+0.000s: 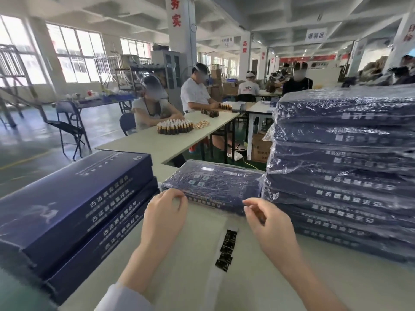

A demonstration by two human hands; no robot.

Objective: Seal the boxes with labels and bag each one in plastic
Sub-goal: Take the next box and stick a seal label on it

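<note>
A dark blue flat box in clear plastic (pixel 215 185) lies on the table ahead of me. My left hand (pixel 166 212) pinches the plastic at its near left corner. My right hand (pixel 267 218) has its fingers curled at the near right corner, pinching the bag's edge. A strip of small black labels (pixel 226 250) on white backing lies on the table between my forearms. Unbagged blue boxes (pixel 74 212) are stacked at my left. A tall pile of bagged boxes (pixel 341 176) stands at my right.
The pale table (pixel 197 277) runs under both arms. Beyond it, people sit at a long table (pixel 179 140) with clusters of small brown bottles (pixel 175 127). A folding chair (pixel 71 129) stands on the green floor to the left.
</note>
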